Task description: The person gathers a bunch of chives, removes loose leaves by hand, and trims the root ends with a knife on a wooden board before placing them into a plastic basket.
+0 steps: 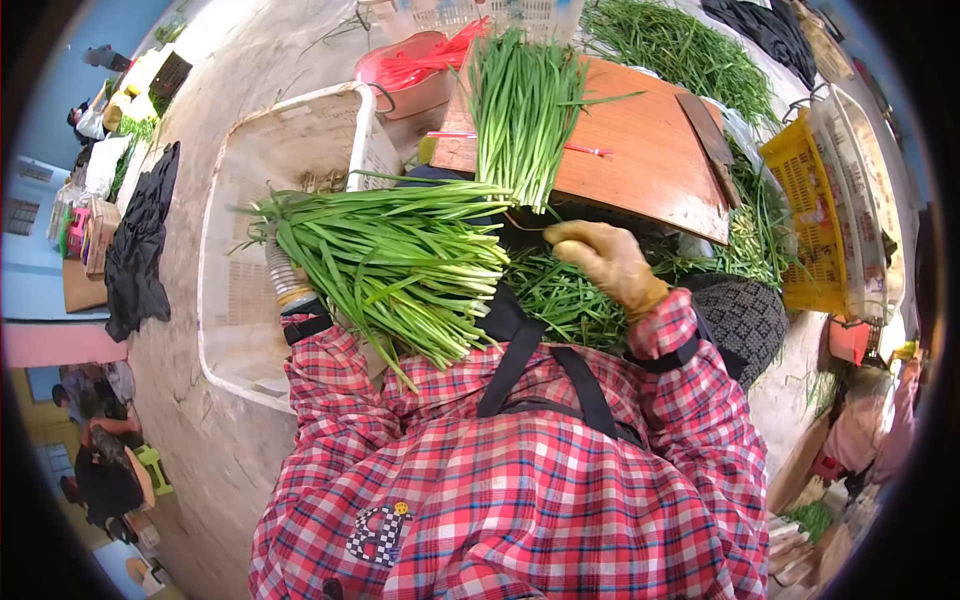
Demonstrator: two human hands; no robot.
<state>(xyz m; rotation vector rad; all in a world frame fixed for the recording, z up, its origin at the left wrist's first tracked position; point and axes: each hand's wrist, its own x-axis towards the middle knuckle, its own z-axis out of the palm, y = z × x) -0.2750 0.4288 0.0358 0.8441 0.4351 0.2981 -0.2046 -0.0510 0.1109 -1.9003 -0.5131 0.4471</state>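
My left hand [287, 278], in a striped glove, is closed under a thick bunch of garlic chives [395, 265]; the leaves cover most of the fingers. The pale cut ends point right, across my lap. My right hand [605, 262], in a yellowish glove, has its fingers pinched together near the board's front edge. What it pinches, if anything, is too small to make out. Another bunch of chives [525, 120] lies on the wooden board [640, 130], with a thin red-and-white strip [590, 151] passing beneath it. Loose chives [565, 300] lie on my lap under the right hand.
A white crate [215, 290] stands at my left. Beyond the board are a pink basin [415, 85] with red plastic and a heap of chives [680, 60]. A yellow crate [810, 220] is at the right. People [105, 450] sit at the far left.
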